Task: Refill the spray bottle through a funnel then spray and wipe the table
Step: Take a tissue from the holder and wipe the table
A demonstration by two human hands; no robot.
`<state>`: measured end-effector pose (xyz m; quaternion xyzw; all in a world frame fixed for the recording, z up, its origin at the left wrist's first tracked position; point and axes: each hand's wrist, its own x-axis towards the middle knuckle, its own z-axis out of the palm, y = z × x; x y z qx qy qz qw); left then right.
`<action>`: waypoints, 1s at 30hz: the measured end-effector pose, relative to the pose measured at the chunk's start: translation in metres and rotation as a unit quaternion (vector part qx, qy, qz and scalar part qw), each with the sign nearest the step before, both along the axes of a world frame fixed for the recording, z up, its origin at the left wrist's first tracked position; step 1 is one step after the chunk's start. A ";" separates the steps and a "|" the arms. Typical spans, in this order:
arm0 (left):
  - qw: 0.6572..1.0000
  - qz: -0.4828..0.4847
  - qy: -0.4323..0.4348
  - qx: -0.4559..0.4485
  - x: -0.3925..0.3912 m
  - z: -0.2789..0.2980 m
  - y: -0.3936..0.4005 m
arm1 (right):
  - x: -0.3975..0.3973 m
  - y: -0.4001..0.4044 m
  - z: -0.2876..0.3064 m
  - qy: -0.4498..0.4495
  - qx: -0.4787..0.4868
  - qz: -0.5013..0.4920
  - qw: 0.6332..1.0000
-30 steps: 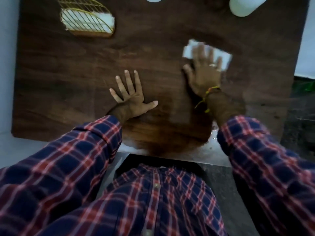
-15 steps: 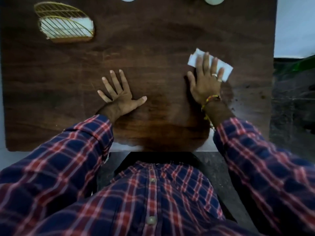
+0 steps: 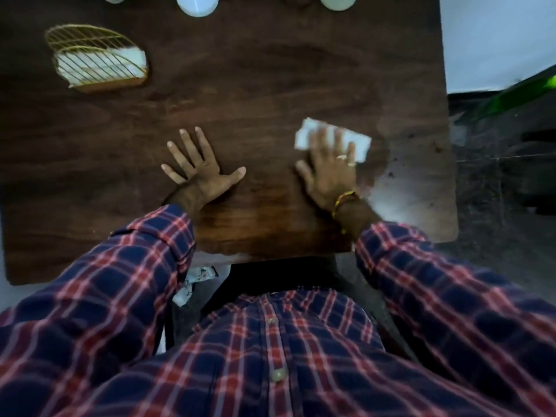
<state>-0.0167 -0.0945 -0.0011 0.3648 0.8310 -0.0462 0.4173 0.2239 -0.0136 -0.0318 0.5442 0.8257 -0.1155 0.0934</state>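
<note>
A dark wooden table (image 3: pixel 270 79) fills the view. My right hand (image 3: pixel 329 167) lies flat, fingers straight, pressing a folded white tissue (image 3: pixel 359 142) onto the table's right part. The tissue shows past the fingertips. A wet sheen marks the wood to the right of the hand. My left hand (image 3: pixel 201 170) rests flat on the table with fingers spread, to the left of the right hand and holding nothing. No spray bottle or funnel can be made out clearly.
A gold wire napkin holder (image 3: pixel 96 55) with white napkins stands at the back left. Pale round objects, one (image 3: pixel 197 4) and another (image 3: pixel 338 1), sit cut off at the far edge. The table's right edge is near the tissue; dark floor lies beyond.
The right hand slid the tissue towards me over the last second. The left hand stayed planted flat. The camera view shifted, so more of the far edge shows.
</note>
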 end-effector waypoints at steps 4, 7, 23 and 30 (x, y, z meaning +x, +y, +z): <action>0.996 -0.027 0.075 0.045 -0.002 -0.010 -0.006 | -0.001 -0.092 0.002 0.002 -0.061 0.175 0.983; 0.982 -0.030 0.129 0.135 0.013 -0.009 -0.026 | 0.048 -0.087 0.000 -0.009 -0.046 0.053 0.997; 0.961 -0.088 0.133 0.227 0.005 -0.018 -0.132 | -0.106 -0.194 -0.003 0.068 -0.033 -0.093 0.993; 0.968 -0.016 0.116 0.222 -0.050 -0.011 -0.161 | -0.164 -0.199 -0.004 0.114 -0.011 0.204 0.972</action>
